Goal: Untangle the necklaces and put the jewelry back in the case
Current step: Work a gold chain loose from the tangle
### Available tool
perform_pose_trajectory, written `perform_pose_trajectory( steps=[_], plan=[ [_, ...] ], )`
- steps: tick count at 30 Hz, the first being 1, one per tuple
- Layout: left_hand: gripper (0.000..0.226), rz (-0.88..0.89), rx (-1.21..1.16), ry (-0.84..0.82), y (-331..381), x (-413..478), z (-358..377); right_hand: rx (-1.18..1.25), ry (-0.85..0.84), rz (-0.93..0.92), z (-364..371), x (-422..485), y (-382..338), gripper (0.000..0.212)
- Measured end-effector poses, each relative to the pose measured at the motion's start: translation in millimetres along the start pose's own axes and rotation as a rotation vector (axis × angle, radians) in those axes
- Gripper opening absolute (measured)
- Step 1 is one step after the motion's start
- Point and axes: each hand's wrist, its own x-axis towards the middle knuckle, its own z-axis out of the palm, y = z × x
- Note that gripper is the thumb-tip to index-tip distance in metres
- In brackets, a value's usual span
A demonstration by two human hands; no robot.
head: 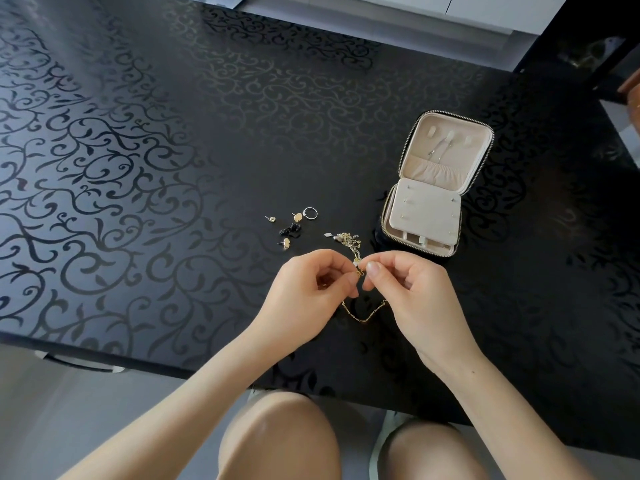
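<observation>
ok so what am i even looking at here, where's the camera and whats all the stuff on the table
There is no machine here: the single picture comes from a camera worn on a person's head, looking forward and down, so you see their own arms and knees. The left hand and right hand together pinch a tangled gold necklace; part of it hangs in a loop below the fingers, and a knotted bunch lies on the table beyond them. They sit at a black table with a swirl pattern. To the right stands an open jewelry case with a beige lining. Left of the tangle lie loose pieces: a silver ring, small gold stud earrings and a small black item too small to identify.
</observation>
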Motion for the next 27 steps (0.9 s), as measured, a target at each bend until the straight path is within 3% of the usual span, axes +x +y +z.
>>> perform_pose_trajectory(
  steps=[27],
  plan=[
    [0.010, 0.063, 0.106, 0.077, -2.9, -1.6, 3.7, -0.016, 0.023, 0.010, 4.6, 1.7, 0.7, 0.016]
  ],
)
